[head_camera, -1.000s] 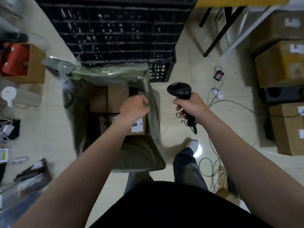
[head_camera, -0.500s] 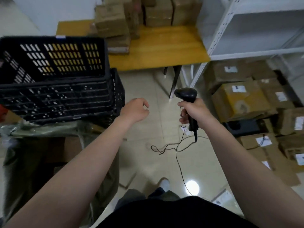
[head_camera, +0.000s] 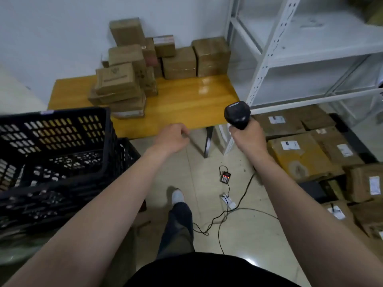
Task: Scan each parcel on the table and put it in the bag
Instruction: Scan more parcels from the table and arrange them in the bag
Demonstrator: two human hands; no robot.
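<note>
Head view, hands first. What has each got?
– Right hand (head_camera: pixel 247 139) is wrapped round the grip of a black plastic scanner (head_camera: pixel 237 114), whose rounded, matte head is raised. Left hand (head_camera: pixel 173 139) holds nothing, fingers loosely curled, in the air off the table's near edge.

Parcels?
– Brown cardboard parcels (head_camera: pixel 124 79), blocky and taped, are stacked unevenly at the back left of the table (head_camera: pixel 186 100), against the white wall. Neither hand touches them. The tabletop is glossy yellow wood with glare on it.

Bag?
– Only a strip of crinkled olive plastic, the bag (head_camera: pixel 20 249), shows at the lower left, below the crates.

Beyond that?
– Two black crates (head_camera: pixel 51 141) with slotted lattice walls sit on the left. White perforated metal shelving (head_camera: pixel 267 59) stands on the right. More labelled cartons (head_camera: pixel 296 154) lie on the floor under it. A thin dark cable (head_camera: pixel 238 204) loops over pale shiny tiles.
</note>
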